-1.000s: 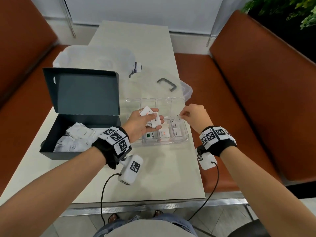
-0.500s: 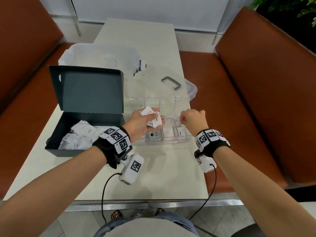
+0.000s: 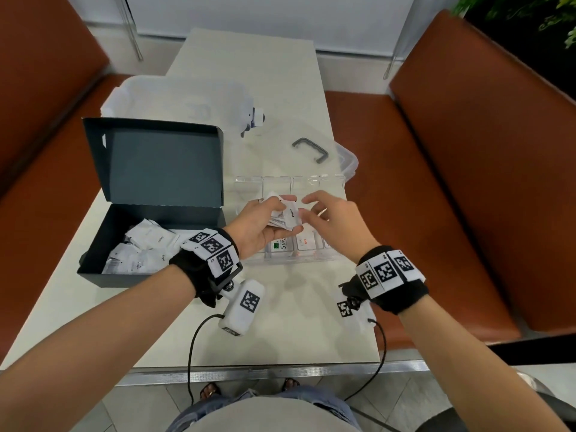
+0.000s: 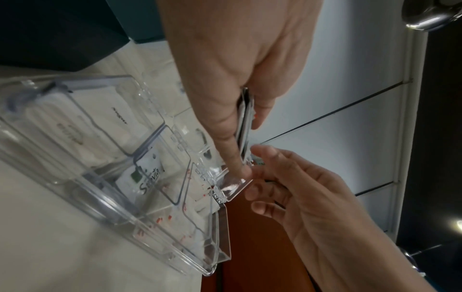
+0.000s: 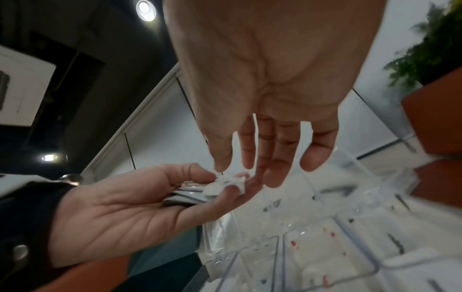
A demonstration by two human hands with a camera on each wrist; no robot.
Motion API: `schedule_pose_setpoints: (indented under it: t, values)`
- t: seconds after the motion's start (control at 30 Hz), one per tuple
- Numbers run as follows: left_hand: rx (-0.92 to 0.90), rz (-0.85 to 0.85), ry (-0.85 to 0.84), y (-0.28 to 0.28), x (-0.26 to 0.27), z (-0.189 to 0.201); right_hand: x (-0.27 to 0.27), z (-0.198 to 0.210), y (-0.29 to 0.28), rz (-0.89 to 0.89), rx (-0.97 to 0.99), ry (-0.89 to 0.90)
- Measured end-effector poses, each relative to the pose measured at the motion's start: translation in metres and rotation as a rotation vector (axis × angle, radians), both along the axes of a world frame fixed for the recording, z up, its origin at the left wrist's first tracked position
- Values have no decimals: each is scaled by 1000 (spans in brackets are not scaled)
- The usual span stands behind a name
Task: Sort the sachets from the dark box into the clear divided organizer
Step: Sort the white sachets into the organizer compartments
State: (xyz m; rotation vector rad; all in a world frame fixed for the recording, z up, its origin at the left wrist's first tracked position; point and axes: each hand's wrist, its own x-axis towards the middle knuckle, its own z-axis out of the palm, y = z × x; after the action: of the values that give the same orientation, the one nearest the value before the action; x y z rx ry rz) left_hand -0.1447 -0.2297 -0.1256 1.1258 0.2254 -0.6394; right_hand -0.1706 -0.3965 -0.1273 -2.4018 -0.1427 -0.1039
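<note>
On the left of the counter (image 3: pixel 290 322) the dark box (image 3: pixel 149 210) stands as it did a second ago, lid propped up, loose sachets (image 3: pixel 146 247) heaped in its near half. Just right of it my left hand (image 3: pixel 260 226) is where it was, palm up above the near-left part of the clear divided organizer (image 3: pixel 293 257), thumb and fingers pinching a small stack of sachets (image 3: pixel 285 218) – the left wrist view shows them edge-on, squeezed flat between thumb and forefinger. What has changed is my right hand (image 3: pixel 335 222): a second ago it was curled low over the organizer's right-hand compartments, and half a second ago it was the same; now it has risen and swung left, and its spread, relaxed fingers (image 5: pixel 275 158) hold nothing, their tips just beside the stack's right edge. Whether they touch the top sachet I cannot tell – the right wrist view blurs there. Below both hands the organizer's near row holds sorted sachets, a green-marked one (image 3: pixel 280 246) beside red-printed ones (image 3: pixel 307 243); the far row is hard to read through the clear plastic. My head has also tipped closer, so the counter fills more of the view.
</note>
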Motion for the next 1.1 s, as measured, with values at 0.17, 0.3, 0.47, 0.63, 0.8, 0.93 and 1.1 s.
schedule_pose_setpoints:
  t: [0.17,0.3,0.47,0.63,0.8,0.93,1.1]
  values:
    - [35,-47,-49,-3,0,1,1,3,6,4,21,20]
    - [86,-97,-100,-5,-2,-1,6,6,-3,4,74,89]
    - [134,-85,-127,-11,-3,-4,15,9,-16,-36,155,165]
    - [173,-89,-128,-7,-4,-6,29,9,-44,-124,61,66]
    - [164,-65,-121,0,-2,-5,35,-19,-55,-133,-184,108]
    - [147,-65,-121,1,-3,-1,36,-36,-56,-164,-278,151]
    - [147,-58,-109,3,-5,0,36,-37,-58,-187,-355,142]
